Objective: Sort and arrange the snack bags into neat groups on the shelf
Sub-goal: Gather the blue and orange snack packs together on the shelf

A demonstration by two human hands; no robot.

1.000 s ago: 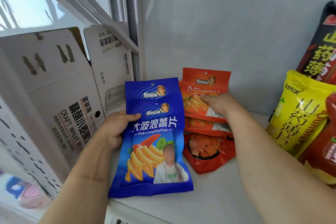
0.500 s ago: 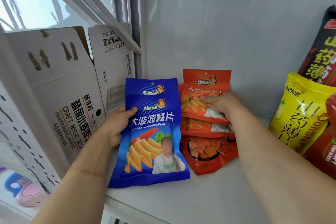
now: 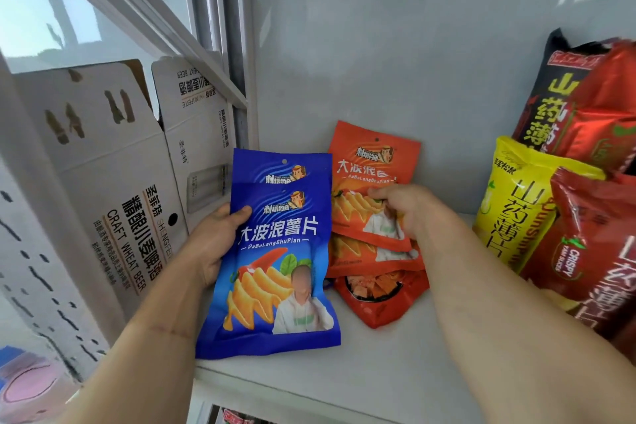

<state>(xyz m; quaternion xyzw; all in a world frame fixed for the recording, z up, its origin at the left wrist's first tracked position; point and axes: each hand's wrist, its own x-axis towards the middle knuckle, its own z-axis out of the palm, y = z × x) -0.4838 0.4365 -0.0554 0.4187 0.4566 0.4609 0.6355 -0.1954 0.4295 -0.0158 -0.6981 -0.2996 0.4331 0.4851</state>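
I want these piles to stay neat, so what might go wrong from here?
1. The left hand pinches the blue bags only at their left edge; there seem to be two, and the back one may slide out of the grip.
2. The right hand presses on the orange bags, which overlap loosely, so a pull may drag the ones beneath askew.
3. The yellow bag and red bag lean at the right; the forearm could topple them.

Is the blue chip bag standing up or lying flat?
Neither: the blue chip bag is tilted, its bottom edge on the shelf, its top held up by the left hand.
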